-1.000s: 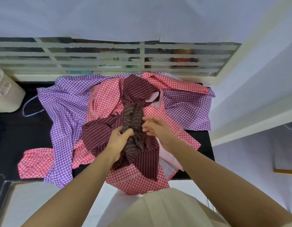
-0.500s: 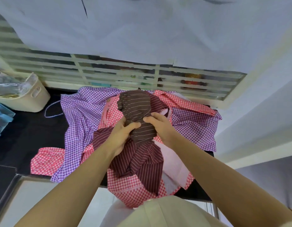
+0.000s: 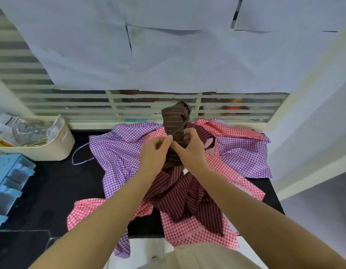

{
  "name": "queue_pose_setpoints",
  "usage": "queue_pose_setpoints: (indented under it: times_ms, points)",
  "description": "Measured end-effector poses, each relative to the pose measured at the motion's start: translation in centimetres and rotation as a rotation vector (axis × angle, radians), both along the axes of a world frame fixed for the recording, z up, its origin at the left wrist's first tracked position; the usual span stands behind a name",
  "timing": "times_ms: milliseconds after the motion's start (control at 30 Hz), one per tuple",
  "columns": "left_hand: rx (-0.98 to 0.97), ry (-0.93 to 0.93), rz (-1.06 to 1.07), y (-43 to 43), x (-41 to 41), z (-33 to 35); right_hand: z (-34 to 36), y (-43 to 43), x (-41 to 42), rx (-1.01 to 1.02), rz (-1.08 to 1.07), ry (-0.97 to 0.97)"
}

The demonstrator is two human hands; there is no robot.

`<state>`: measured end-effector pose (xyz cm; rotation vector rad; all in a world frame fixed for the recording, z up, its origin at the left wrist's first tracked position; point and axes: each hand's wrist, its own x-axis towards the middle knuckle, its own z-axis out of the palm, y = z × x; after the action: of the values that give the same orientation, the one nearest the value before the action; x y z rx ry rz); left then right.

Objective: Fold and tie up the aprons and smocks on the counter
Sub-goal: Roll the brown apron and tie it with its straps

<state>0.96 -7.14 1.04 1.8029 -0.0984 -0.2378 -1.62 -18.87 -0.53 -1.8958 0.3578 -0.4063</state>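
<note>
Left hand: the left hand [image 3: 154,152] was held above the middle of the counter [image 3: 51,181], fingertips pinching the brown cloth [image 3: 175,121].
Right hand: the right hand [image 3: 189,150] was beside it, fingers curled round the same cloth.
Brown cloth: it was bunched into a rough upright roll, lifted clear of the counter, its top poking above both hands.
Maroon apron [image 3: 185,199]: it trailed loose below the hands down to the counter's near edge. I could not tell if it was one piece with the brown cloth.
Pile: the purple smock [image 3: 117,152] and red smock [image 3: 197,230] lay spread and crumpled across the counter, the red one hanging over the near edge.
Done: nothing looked finished, and no folded, tied bundle was in view.
Left: the roll probably still needed tying, then every other garment.
Counter's left end: a bin [image 3: 57,144] and a blue tray [image 3: 7,177].
</note>
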Motion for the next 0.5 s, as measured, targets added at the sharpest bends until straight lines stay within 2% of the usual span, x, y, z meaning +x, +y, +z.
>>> queue_pose_setpoints:
  times_ms: [167,267,367,500]
  points:
    - [-0.08,-0.025,-0.036,2.0,0.1,0.9,0.6,4.0,-0.7,-0.102,0.069,-0.134]
    - [-0.244,0.001,-0.034,3.5,0.4,1.7,1.5,5.2,-1.0,-0.177,0.123,-0.218]
    - [-0.271,-0.025,-0.059,4.8,1.2,2.9,3.5,5.5,-1.2,-0.067,0.092,-0.247]
    - [-0.182,-0.057,-0.077,5.3,2.2,4.6,5.4,4.7,-0.7,0.073,-0.103,-0.231]
